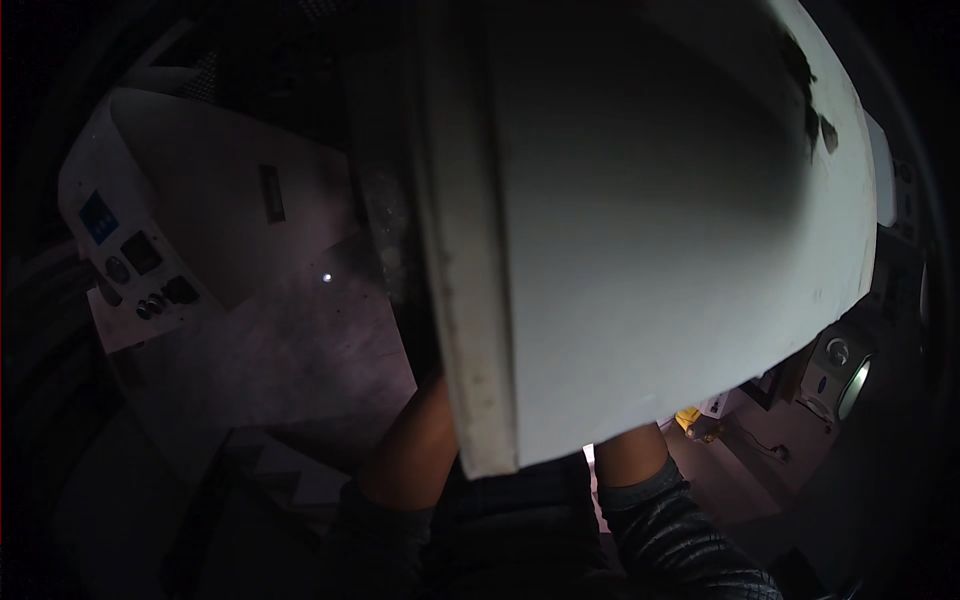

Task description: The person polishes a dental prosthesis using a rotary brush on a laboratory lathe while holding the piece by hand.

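Note:
A large, pale, curved casing (640,250) fills the middle and right of the head view, very close to me. Along its left side runs a straight, ridged edge (478,300), and a dark worn patch marks its upper right. My left forearm (410,455) goes up behind the lower end of that ridged edge. To its right, my right forearm (632,456), in a dark sleeve, passes behind the casing's bottom rim. Both hands are hidden by the casing, so whether they grip it or something behind it does not show.
At the left stands a pale machine housing (230,180) with a blue label (98,217), a small display and knobs. A pale device (838,370) with a lit panel is at the right, near a yellow object (688,418) and a thin cable. Surroundings are very dark.

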`<act>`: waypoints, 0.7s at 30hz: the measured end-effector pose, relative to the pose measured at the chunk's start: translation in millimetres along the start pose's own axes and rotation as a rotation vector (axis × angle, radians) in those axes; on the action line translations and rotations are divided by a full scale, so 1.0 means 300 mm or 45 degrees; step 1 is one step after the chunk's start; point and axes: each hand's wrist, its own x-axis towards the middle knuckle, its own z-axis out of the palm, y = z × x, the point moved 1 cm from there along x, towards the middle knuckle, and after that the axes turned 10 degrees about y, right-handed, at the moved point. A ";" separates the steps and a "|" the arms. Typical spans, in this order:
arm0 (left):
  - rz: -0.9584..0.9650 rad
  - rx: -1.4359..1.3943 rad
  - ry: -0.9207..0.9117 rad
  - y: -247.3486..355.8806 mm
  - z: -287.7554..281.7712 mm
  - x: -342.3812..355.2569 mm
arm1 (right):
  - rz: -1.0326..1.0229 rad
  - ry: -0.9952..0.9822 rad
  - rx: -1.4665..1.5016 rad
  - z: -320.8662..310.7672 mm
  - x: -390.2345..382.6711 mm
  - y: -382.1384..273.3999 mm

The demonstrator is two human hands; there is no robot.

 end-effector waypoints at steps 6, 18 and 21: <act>0.009 0.028 0.004 0.000 -0.003 -0.001 | 0.029 0.007 0.037 -0.040 -0.021 -0.016; -0.108 -0.099 0.006 -0.022 0.034 0.082 | 0.020 0.002 0.034 0.005 -0.025 -0.034; -0.115 -0.082 -0.005 -0.027 0.037 0.114 | 0.019 -0.001 0.031 0.012 -0.029 -0.035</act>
